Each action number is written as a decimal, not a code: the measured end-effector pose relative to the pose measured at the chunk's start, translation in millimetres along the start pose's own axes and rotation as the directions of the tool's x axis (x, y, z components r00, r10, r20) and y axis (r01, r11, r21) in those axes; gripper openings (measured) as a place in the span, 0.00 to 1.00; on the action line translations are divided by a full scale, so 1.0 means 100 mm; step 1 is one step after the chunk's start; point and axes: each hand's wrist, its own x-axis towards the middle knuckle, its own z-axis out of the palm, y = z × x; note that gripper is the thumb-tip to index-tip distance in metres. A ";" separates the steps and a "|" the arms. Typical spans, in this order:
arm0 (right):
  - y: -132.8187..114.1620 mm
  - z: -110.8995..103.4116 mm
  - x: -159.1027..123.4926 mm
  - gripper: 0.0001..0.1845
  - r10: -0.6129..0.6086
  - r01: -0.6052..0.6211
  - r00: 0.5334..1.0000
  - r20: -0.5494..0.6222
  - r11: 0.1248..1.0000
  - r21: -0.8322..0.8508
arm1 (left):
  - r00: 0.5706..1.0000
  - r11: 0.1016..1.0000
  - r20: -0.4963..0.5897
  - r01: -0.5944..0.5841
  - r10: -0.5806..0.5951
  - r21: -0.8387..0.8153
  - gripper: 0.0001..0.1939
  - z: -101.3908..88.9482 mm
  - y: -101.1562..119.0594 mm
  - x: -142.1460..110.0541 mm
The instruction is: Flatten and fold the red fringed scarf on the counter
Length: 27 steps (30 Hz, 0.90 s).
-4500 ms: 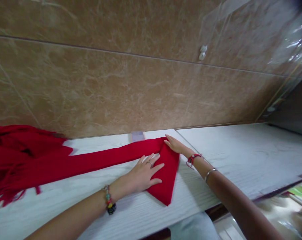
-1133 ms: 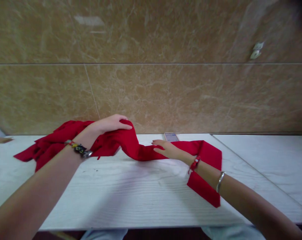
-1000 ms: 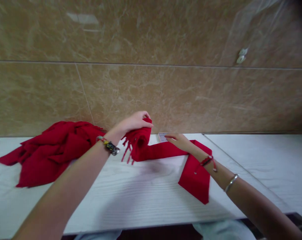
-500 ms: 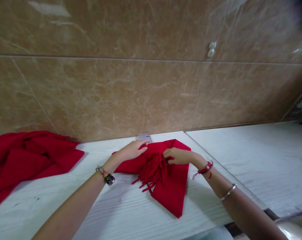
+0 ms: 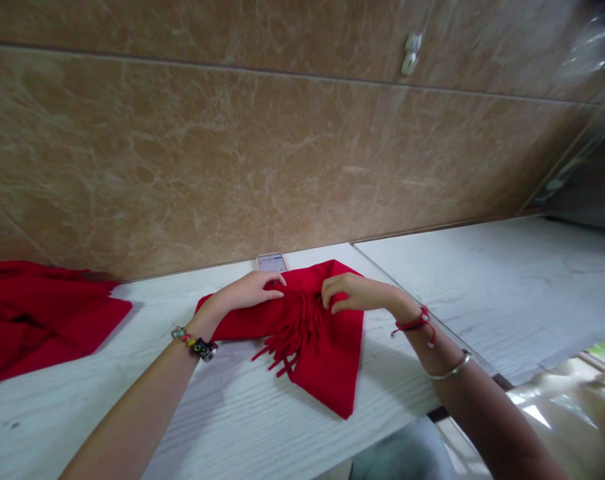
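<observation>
A red fringed scarf lies folded on the white wood-grain table, one part running left and another slanting toward the front edge. Its fringe fans out over the folds at the middle. My left hand rests on the scarf's left part, thumb and fingers apart. On the right, my right hand curls its fingers down onto the scarf beside the fringe, pinching the cloth there. The fingertips are partly lost against the red fabric.
A heap of red fringed cloth lies at the table's left. Behind the scarf, a phone lies by the brown marbled wall. A small white fixture is on the wall. A seam divides the white tabletop.
My left hand has brought the scarf's fringed end rightward from beside the heap and laid it across the folded part. Both hands now rest on it; the view has swung right.
</observation>
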 end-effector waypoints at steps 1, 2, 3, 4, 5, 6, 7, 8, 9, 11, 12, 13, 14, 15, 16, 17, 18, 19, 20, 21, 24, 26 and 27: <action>0.00 -0.04 -0.02 0.05 -0.003 0.004 1.000 -0.017 0.999 0.039 | 0.999 1.000 -0.043 0.000 -0.001 -0.030 0.10 0.00 -0.02 0.00; -0.01 -0.07 -0.04 0.06 -0.003 0.005 0.999 -0.033 0.998 0.070 | 0.996 0.999 -0.087 0.003 -0.008 -0.053 0.10 0.01 -0.04 0.02; -0.01 -0.10 -0.06 0.06 -0.001 0.006 0.999 -0.046 0.995 0.098 | 0.993 0.997 -0.120 0.008 -0.017 -0.075 0.09 0.01 -0.05 0.04; 0.00 -0.12 -0.07 0.06 0.000 0.007 0.998 -0.057 0.992 0.125 | 0.989 0.995 -0.142 0.012 -0.026 -0.100 0.09 0.02 -0.05 0.08; 0.01 -0.13 -0.08 0.07 0.001 0.008 0.998 -0.063 0.989 0.149 | 0.988 0.991 -0.150 0.016 -0.036 -0.130 0.09 0.02 -0.05 0.13; 0.02 -0.14 -0.09 0.08 0.004 0.008 0.997 -0.072 0.986 0.169 | 0.988 0.987 -0.146 0.020 -0.044 -0.160 0.09 0.01 -0.03 0.19; 0.03 -0.14 -0.09 0.08 0.007 0.010 0.996 -0.086 0.983 0.185 | 0.989 0.982 -0.136 0.023 -0.049 -0.186 0.09 0.00 -0.01 0.25; 0.04 -0.14 -0.10 0.08 0.008 0.013 0.994 -0.107 0.980 0.197 | 0.993 0.978 -0.112 0.023 -0.048 -0.209 0.09 -0.01 0.02 0.32; 0.05 -0.13 -0.10 0.08 0.011 0.017 0.991 -0.134 0.979 0.204 | 0.996 0.973 -0.078 0.020 -0.039 -0.229 0.09 -0.02 0.05 0.38; 0.07 -0.12 -0.10 0.08 0.021 0.021 0.980 -0.198 0.977 0.211 | 1.000 0.966 0.005 0.007 -0.006 -0.260 0.09 -0.02 0.13 0.48; 0.09 -0.12 -0.10 0.08 0.027 0.022 0.974 -0.227 0.977 0.211 | 0.999 0.962 0.050 0.000 0.014 -0.275 0.08 0.00 0.17 0.53; 0.10 -0.11 -0.10 0.08 0.031 0.022 0.968 -0.250 0.978 0.208 | 0.995 0.957 0.095 -0.002 0.031 -0.289 0.07 0.03 0.20 0.56; 0.11 -0.10 -0.10 0.07 0.031 0.024 0.963 -0.268 0.979 0.201 | 0.990 0.954 0.133 0.000 0.042 -0.300 0.06 0.08 0.23 0.59; 0.12 -0.10 -0.09 0.06 0.026 0.029 0.960 -0.280 0.981 0.190 | 0.985 0.951 0.164 0.005 0.048 -0.308 0.05 0.14 0.25 0.62; 0.13 -0.09 -0.08 0.06 0.019 0.033 0.957 -0.289 0.984 0.176 | 0.980 0.948 0.194 0.013 0.052 -0.318 0.04 0.20 0.26 0.64; 0.14 -0.07 -0.06 0.05 0.016 0.034 0.954 -0.298 0.987 0.159 | 0.974 0.945 0.220 0.022 0.054 -0.327 0.04 0.26 0.27 0.65; 0.14 -0.06 -0.04 0.04 0.016 0.029 0.951 -0.310 0.990 0.141 | 0.969 0.941 0.240 0.029 0.055 -0.336 0.05 0.31 0.26 0.66; 0.15 -0.04 -0.01 0.04 0.023 0.017 0.946 -0.325 0.993 0.121 | 0.965 0.939 0.256 0.034 0.058 -0.343 0.07 0.35 0.25 0.66; 0.15 -0.01 0.01 0.04 0.035 -0.002 0.938 -0.346 0.995 0.096 | 0.964 0.935 0.261 0.037 0.060 -0.352 0.08 0.36 0.23 0.65; 0.16 0.01 0.04 0.04 0.049 -0.026 0.927 -0.372 0.997 0.067 | 0.966 0.930 0.252 0.041 0.056 -0.366 0.09 0.35 0.21 0.63; 0.19 0.08 0.12 0.05 0.085 -0.105 0.892 -0.445 0.994 -0.020 | 0.994 0.906 0.108 0.078 -0.036 -0.417 0.14 0.25 0.15 0.53; 0.22 0.13 0.15 0.05 0.099 -0.143 0.873 -0.477 0.988 -0.056 | 0.985 0.896 -0.057 0.127 -0.166 -0.425 0.14 0.19 0.15 0.43; 0.24 0.16 0.17 0.05 0.105 -0.156 0.865 -0.490 0.986 -0.064 | 0.971 0.897 -0.110 0.150 -0.214 -0.416 0.12 0.18 0.16 0.37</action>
